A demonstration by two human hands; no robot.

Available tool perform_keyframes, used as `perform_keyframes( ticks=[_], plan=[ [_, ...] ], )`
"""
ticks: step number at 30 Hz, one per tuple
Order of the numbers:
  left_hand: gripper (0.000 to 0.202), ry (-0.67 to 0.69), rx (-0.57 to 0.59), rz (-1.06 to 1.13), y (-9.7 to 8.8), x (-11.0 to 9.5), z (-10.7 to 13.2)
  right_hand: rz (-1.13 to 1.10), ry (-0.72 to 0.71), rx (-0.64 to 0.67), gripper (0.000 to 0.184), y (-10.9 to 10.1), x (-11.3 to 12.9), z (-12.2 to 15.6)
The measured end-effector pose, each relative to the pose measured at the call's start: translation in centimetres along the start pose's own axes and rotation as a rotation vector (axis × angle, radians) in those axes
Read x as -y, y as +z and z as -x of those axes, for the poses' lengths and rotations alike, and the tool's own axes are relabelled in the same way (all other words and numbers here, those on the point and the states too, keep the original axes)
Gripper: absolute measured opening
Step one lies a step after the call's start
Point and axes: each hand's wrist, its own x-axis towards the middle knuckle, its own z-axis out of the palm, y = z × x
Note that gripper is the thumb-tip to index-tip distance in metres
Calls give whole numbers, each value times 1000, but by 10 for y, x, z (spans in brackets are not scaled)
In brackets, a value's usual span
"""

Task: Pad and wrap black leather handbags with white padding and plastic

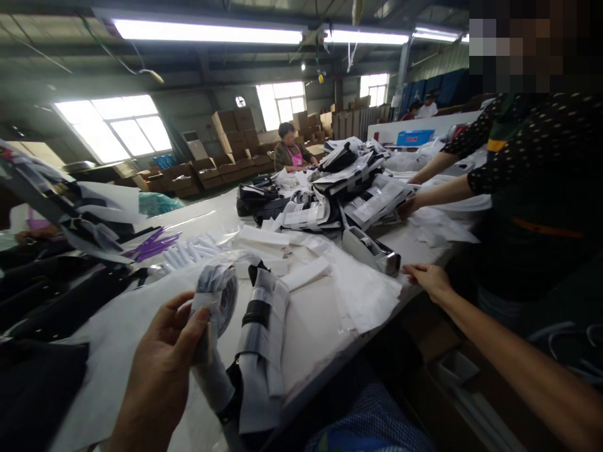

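My left hand (162, 370) is closed around a paper-wrapped part (214, 301) of a black bag (257, 351), thumb pressed on the white wrapping. The bag lies partly wrapped in white paper at the near edge of the white table (311, 333). My right hand (428, 279) reaches out to the table's right edge, fingers stretched flat and holding nothing. Its fingertips are just short of a grey tape dispenser (370, 248).
White paper sheets (362, 292) and folded strips (264, 242) cover the table's middle. Wrapped black bags (348, 182) are piled farther back. A co-worker in a dotted black top (532, 163) stands at the right with a hand (409, 206) on the pile. Dark bags (56, 295) lie left; cardboard boxes (235, 135) stand behind.
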Motion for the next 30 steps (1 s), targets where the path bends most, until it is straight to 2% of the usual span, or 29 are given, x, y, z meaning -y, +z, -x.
perform_keyframes(
  ticks=[3,6,9,12,14,16,21,26,30],
  plan=[
    [56,55,16,0,-1,3,1,5,16,41,15,6,9,11],
    [51,113,72,10,3,4,3,-30,-117,159,25,29,43,42],
    [46,148,120,37,9,3,6,-196,-299,428,31,59,105,94],
    [42,173,130,14,14,3,9,-403,-367,824,29,88,169,147],
    [39,206,138,-12,15,3,11,-469,-393,1016,29,108,198,170],
    [38,237,147,-28,15,2,13,-485,-411,1111,29,127,212,181],
    [35,294,154,-46,14,0,14,-417,-427,1095,34,158,219,185],
    [32,336,155,-41,14,-3,15,-267,-463,975,35,161,229,188],
    [30,358,141,-36,11,-2,15,-164,-427,1028,38,161,235,186]
  ],
)
